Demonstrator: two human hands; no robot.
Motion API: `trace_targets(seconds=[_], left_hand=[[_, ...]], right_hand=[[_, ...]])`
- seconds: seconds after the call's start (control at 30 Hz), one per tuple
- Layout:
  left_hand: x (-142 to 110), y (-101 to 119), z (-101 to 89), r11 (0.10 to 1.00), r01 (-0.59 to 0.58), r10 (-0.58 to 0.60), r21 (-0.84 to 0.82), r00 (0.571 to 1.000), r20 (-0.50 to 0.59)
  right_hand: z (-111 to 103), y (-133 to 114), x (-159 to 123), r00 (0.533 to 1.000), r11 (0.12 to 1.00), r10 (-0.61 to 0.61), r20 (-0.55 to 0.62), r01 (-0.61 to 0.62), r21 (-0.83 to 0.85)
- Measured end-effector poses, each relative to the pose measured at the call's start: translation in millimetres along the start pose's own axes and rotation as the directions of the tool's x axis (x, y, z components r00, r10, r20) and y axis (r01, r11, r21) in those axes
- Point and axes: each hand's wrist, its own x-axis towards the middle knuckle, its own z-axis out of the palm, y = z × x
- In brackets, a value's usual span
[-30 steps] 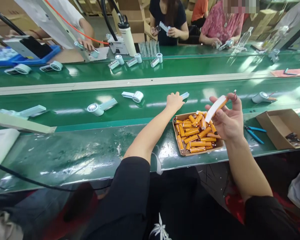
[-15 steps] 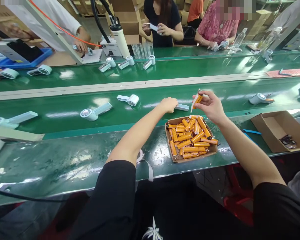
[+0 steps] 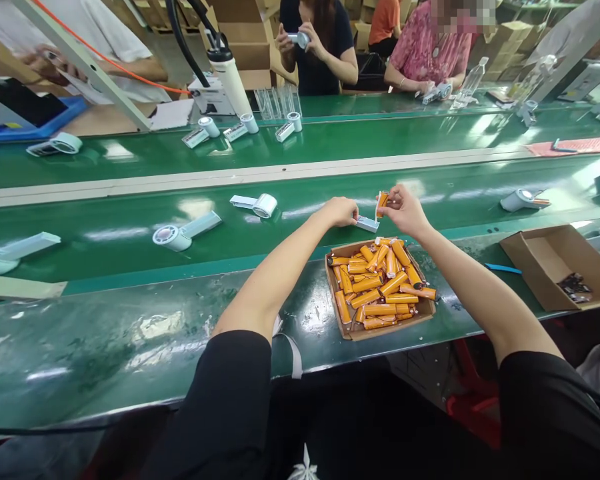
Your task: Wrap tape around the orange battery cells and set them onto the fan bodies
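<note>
The battery cell (image 3: pixel 382 204), orange with a white strip on its 9 o'clock side, is located above the green conveyor belt (image 3: pixel 310 183). Its 3 o'clock side is covered by the fingers of the right hand (image 3: pixel 403 209), which pinches it between thumb and fingertips. Contact between the cell and the handle housing (image 3: pixel 368 223) cannot be determined. The cell's long axis runs roughly 12 to 6 o'clock, upper end inclined slightly toward 1. The housing's axis runs 10 to 4 o'clock; its 10 o'clock end is hidden beneath the left hand (image 3: pixel 339 211), whose fingers are curled down onto it.

At 6 o'clock, a cardboard tray (image 3: pixel 351 331) of similar cells rests on the desk (image 3: pixel 105 340). At 4 o'clock, a blue tool handle (image 3: pixel 503 269) is partly hidden by the right forearm; beyond it, a cardboard box (image 3: pixel 530 267) contains dark parts too small to identify. At 9 o'clock lies a handheld fan (image 3: pixel 264 205).
</note>
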Motion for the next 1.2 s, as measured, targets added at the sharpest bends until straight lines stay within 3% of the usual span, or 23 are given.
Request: trace_targets(seconds=[0.13,0.3,0.57,0.77,0.93,1.2], left_hand=[[4.8,-2.5,2.2,0.999,0.001,-0.003,-0.046,0.999,-0.038],[5.2,0.7,4.7,0.996,-0.001,-0.006,-0.093,0.997,-0.075],[9.7,7.5,7.5,0.985,0.045,-0.067,-0.169,0.989,-0.129],[18.2,12.4,11.8,0.977,0.073,-0.104,-0.2,0.984,-0.147],[21.5,18.5,16.7,0.974,0.089,-0.125,-0.208,0.978,-0.166],[22.4,26.3,18.6,0.969,0.086,-0.129,-0.23,0.976,-0.175]], right_hand=[[2.9,-3.4,-6.0,0.997,0.999,-0.054,0.053,0.053,0.009],[1.2,-1.4,-6.7,0.989,0.978,-0.065,0.13,0.089,-0.186],[-4.3,5.7,-6.8,0.969,0.765,-0.028,0.246,0.18,-0.619],[-3.0,3.6,-7.6,0.948,0.684,0.055,0.313,0.192,-0.704],[-7.7,7.9,-1.1,0.935,0.682,0.076,0.348,0.205,-0.702],[4.5,13.6,7.1,0.866,0.509,0.137,0.481,0.355,-0.784]])
